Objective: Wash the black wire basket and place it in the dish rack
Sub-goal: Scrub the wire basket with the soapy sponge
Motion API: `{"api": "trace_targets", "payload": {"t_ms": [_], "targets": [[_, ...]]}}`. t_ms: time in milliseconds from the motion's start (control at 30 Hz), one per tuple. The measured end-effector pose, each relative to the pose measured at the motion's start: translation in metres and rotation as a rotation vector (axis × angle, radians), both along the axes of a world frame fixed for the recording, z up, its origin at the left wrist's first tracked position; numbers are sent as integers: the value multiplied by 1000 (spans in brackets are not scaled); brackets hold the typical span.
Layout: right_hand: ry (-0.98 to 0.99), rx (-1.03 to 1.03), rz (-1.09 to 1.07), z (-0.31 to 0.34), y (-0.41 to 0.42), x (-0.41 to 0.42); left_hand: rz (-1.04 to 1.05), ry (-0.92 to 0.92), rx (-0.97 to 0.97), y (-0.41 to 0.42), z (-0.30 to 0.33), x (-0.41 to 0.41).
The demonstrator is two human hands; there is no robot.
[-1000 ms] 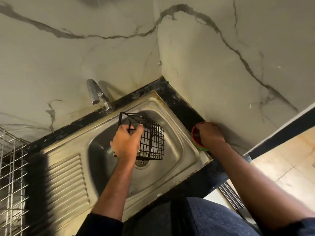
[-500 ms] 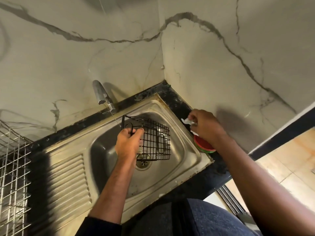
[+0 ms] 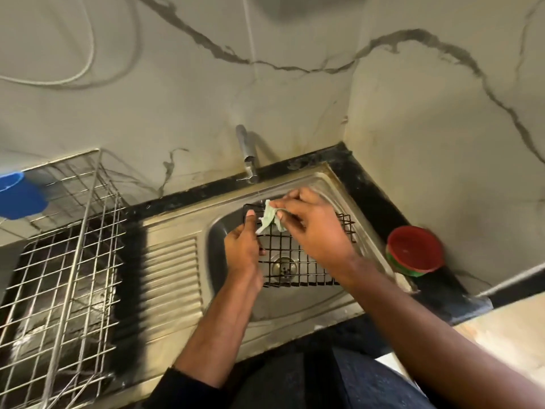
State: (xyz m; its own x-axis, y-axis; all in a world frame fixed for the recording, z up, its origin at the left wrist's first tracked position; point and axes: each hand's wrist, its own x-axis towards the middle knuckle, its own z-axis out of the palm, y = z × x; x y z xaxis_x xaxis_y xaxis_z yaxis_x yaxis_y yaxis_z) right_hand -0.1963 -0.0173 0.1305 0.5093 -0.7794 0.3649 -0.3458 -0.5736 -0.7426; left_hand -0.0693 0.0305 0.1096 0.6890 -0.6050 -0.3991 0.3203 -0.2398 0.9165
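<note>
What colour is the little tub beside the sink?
Red, with green banding low on its side; the tub shows in the head view.

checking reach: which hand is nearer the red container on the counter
Right. The right hand pinches a pale scrubber over the basket, just left of the red container; the left hand grips the basket's far side.

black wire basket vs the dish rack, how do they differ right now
The black wire basket is dark and held over the sink by the left hand; the dish rack is pale metal, larger, and stands untouched at the left. The right hand brings a pale cloth to the basket only. Both are open wire grids.
</note>
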Motion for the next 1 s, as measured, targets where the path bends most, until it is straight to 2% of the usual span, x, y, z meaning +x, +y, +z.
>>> {"api": "trace_targets", "payload": {"t_ms": [100,167,300,467,633,733,900,1000], "targets": [[94,-83,131,3,12,18,11,-11,-47,7,2,10],[80,-45,146,2,8,23,43,-16,-38,11,5,18],[151,25,3,-7,-14,11,96,16,-39,18,14,36],[198,2,-193,-15,-38,-3,137,56,-40,26,21,51],[263,-72,-220,-7,-38,11,205,107,-37,30,21,52],[300,-50,-200,-2,-28,26,253,165,-52,30,20,53],[197,-2,-225,-1,-36,22,276,184,-53,28,17,49],[150,-56,-203,-1,-35,18,270,202,-33,27,16,44]]}}
